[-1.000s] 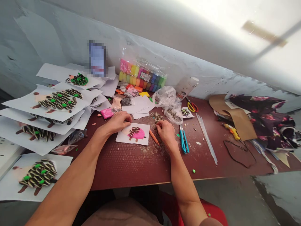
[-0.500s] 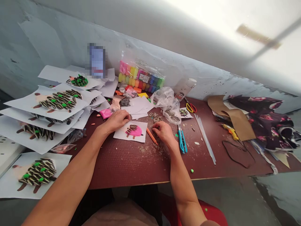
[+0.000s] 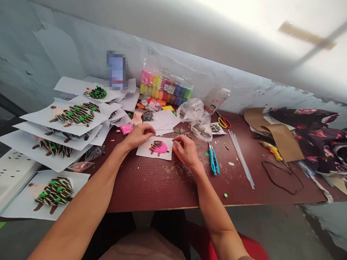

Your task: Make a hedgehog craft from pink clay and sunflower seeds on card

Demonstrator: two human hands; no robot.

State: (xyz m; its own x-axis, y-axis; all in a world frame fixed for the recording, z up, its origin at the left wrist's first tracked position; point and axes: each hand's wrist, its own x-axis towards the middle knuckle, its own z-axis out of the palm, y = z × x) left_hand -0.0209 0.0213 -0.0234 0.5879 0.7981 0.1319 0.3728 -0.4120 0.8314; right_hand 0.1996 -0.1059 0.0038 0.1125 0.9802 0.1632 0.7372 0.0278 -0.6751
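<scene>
A small white paper card point(image 3: 141, 151) lies on the table, with a pink clay hedgehog body point(image 3: 162, 148) partly covered by striped sunflower seeds point(image 3: 155, 145). At the card's upper left edge, my left hand point(image 3: 141, 135) holds it down with curled fingers. Just right of the card, my right hand point(image 3: 186, 148) pinches a small dark sunflower seed point(image 3: 173, 140) between thumb and finger. An orange stick-like tool point(image 3: 178, 154) lies beneath that hand, partly hidden. Behind it is a loose pile of sunflower seeds point(image 3: 183, 132).
Finished hedgehog cards point(image 3: 73, 113) are stacked at left. A pack of coloured clay point(image 3: 166, 86), a plastic bag point(image 3: 192, 112) and a white bottle point(image 3: 218, 99) stand at the back. Scissors point(image 3: 224, 122), a blue utility knife point(image 3: 213, 160), glue sticks point(image 3: 241, 159) and a yellow glue gun point(image 3: 272, 151) lie right.
My right hand has moved left from the seed pile to the card's right edge, with a seed at its fingertips. My left hand remains by the card. The view has shifted slightly.
</scene>
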